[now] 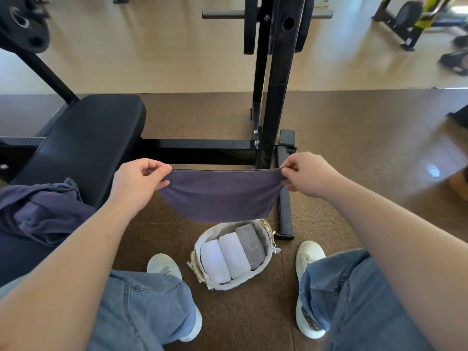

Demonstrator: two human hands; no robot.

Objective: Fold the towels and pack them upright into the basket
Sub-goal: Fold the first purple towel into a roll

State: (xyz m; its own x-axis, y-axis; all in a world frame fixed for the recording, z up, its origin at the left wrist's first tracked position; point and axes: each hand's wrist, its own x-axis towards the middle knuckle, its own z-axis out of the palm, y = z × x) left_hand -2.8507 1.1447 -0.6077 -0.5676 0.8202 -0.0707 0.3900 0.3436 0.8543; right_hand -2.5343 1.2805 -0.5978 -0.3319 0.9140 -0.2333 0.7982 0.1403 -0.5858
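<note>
Gym floor [354, 148], brown speckled matting, with a black rack upright [273, 97] at 12 o'clock. The person is seated. The padded worktop [88, 138] at 10 o'clock carries a crumpled pile of purple cloth [43, 211] at 9.

Both hands are pinching. The left hand [141, 178] and right hand [306, 173] each grip a top corner of the purple towel [220, 196], which is stretched flat in the air and looks doubled over already. Its lower hem hangs just above the basket [228, 283] at 6 o'clock, between the shoes.

The basket holds two white towels [215, 262] and a grey towel [249, 245], packed side by side.

Risks as I see them:
- The fold is done mid-air with no surface under it. If the edges drift, the bundle comes out lopsided and won't stand upright.
- The grip is fingertips only. If one corner slips, the towel drops onto the floor or drapes over the basket.
- The free slot looks tight, at the basket's 1 o'clock side by the grey towel. A thick fold would jam, or push the packed ones over.
- The basket is light and soft-walled, so pushing down with one hand could tip it.
</note>
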